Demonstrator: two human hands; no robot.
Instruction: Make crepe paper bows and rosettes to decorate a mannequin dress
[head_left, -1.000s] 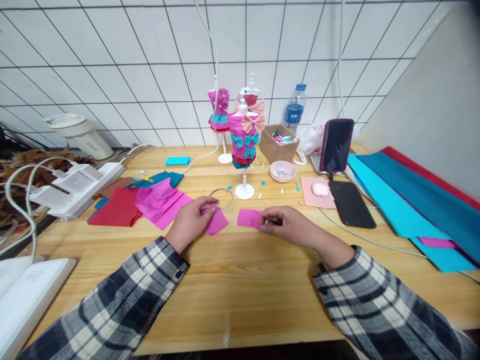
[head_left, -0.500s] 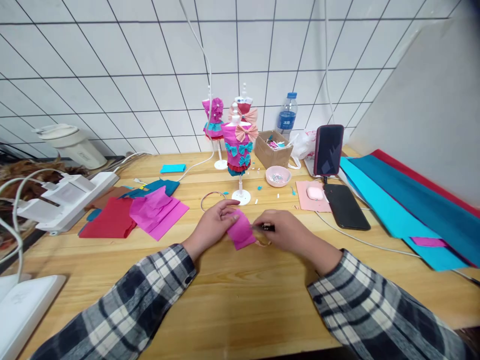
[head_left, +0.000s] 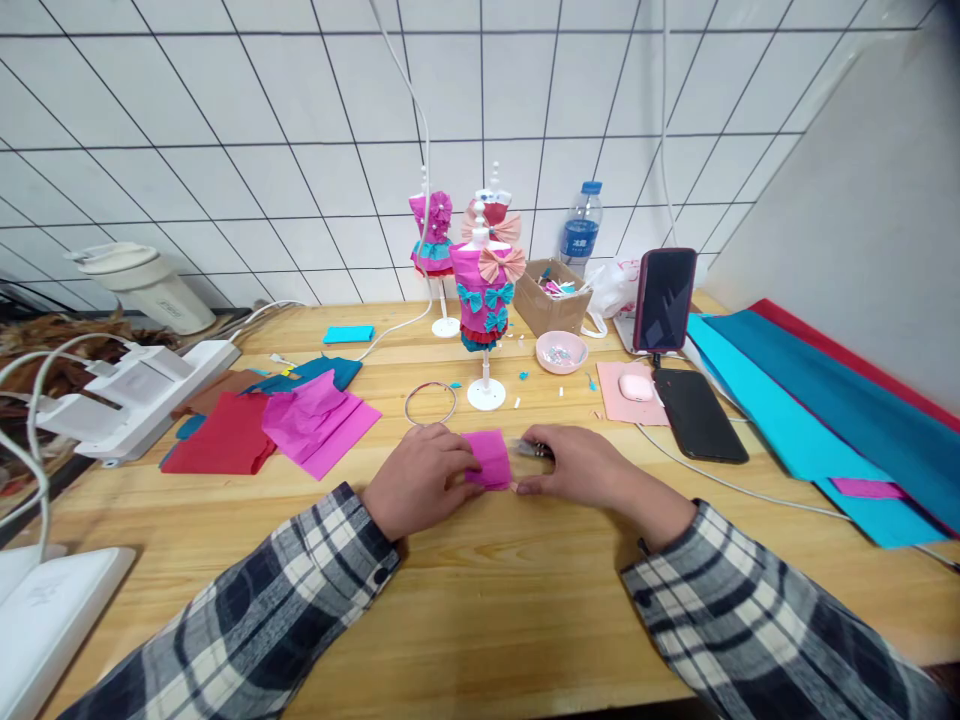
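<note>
My left hand (head_left: 426, 478) rests low over the wooden table, its fingers closed on the left side of a small magenta crepe paper piece (head_left: 490, 460). The paper lies nearly flat. On its right, my right hand (head_left: 574, 465) is closed round small scissors (head_left: 534, 449) with a dark handle. Their metal blades point left at the paper's upper right edge; a narrow gap seems to separate them. A thin metal ring (head_left: 430, 403) lies just beyond my left hand. Behind stands a mini dress form (head_left: 481, 290) in a magenta paper dress with blue and peach bows.
More dressed forms (head_left: 433, 235) stand behind, near a cardboard box (head_left: 553, 300) and a pink bowl (head_left: 562, 352). Magenta sheets (head_left: 322, 420) and red paper (head_left: 221, 435) lie left, by a power strip (head_left: 154, 400). Phones (head_left: 705, 415) and blue paper (head_left: 795, 400) are right.
The magenta piece has turned from tilted to nearly square and flatter on the table. My left fingers have shifted lower over it. The scissors have drawn slightly away from its edge.
</note>
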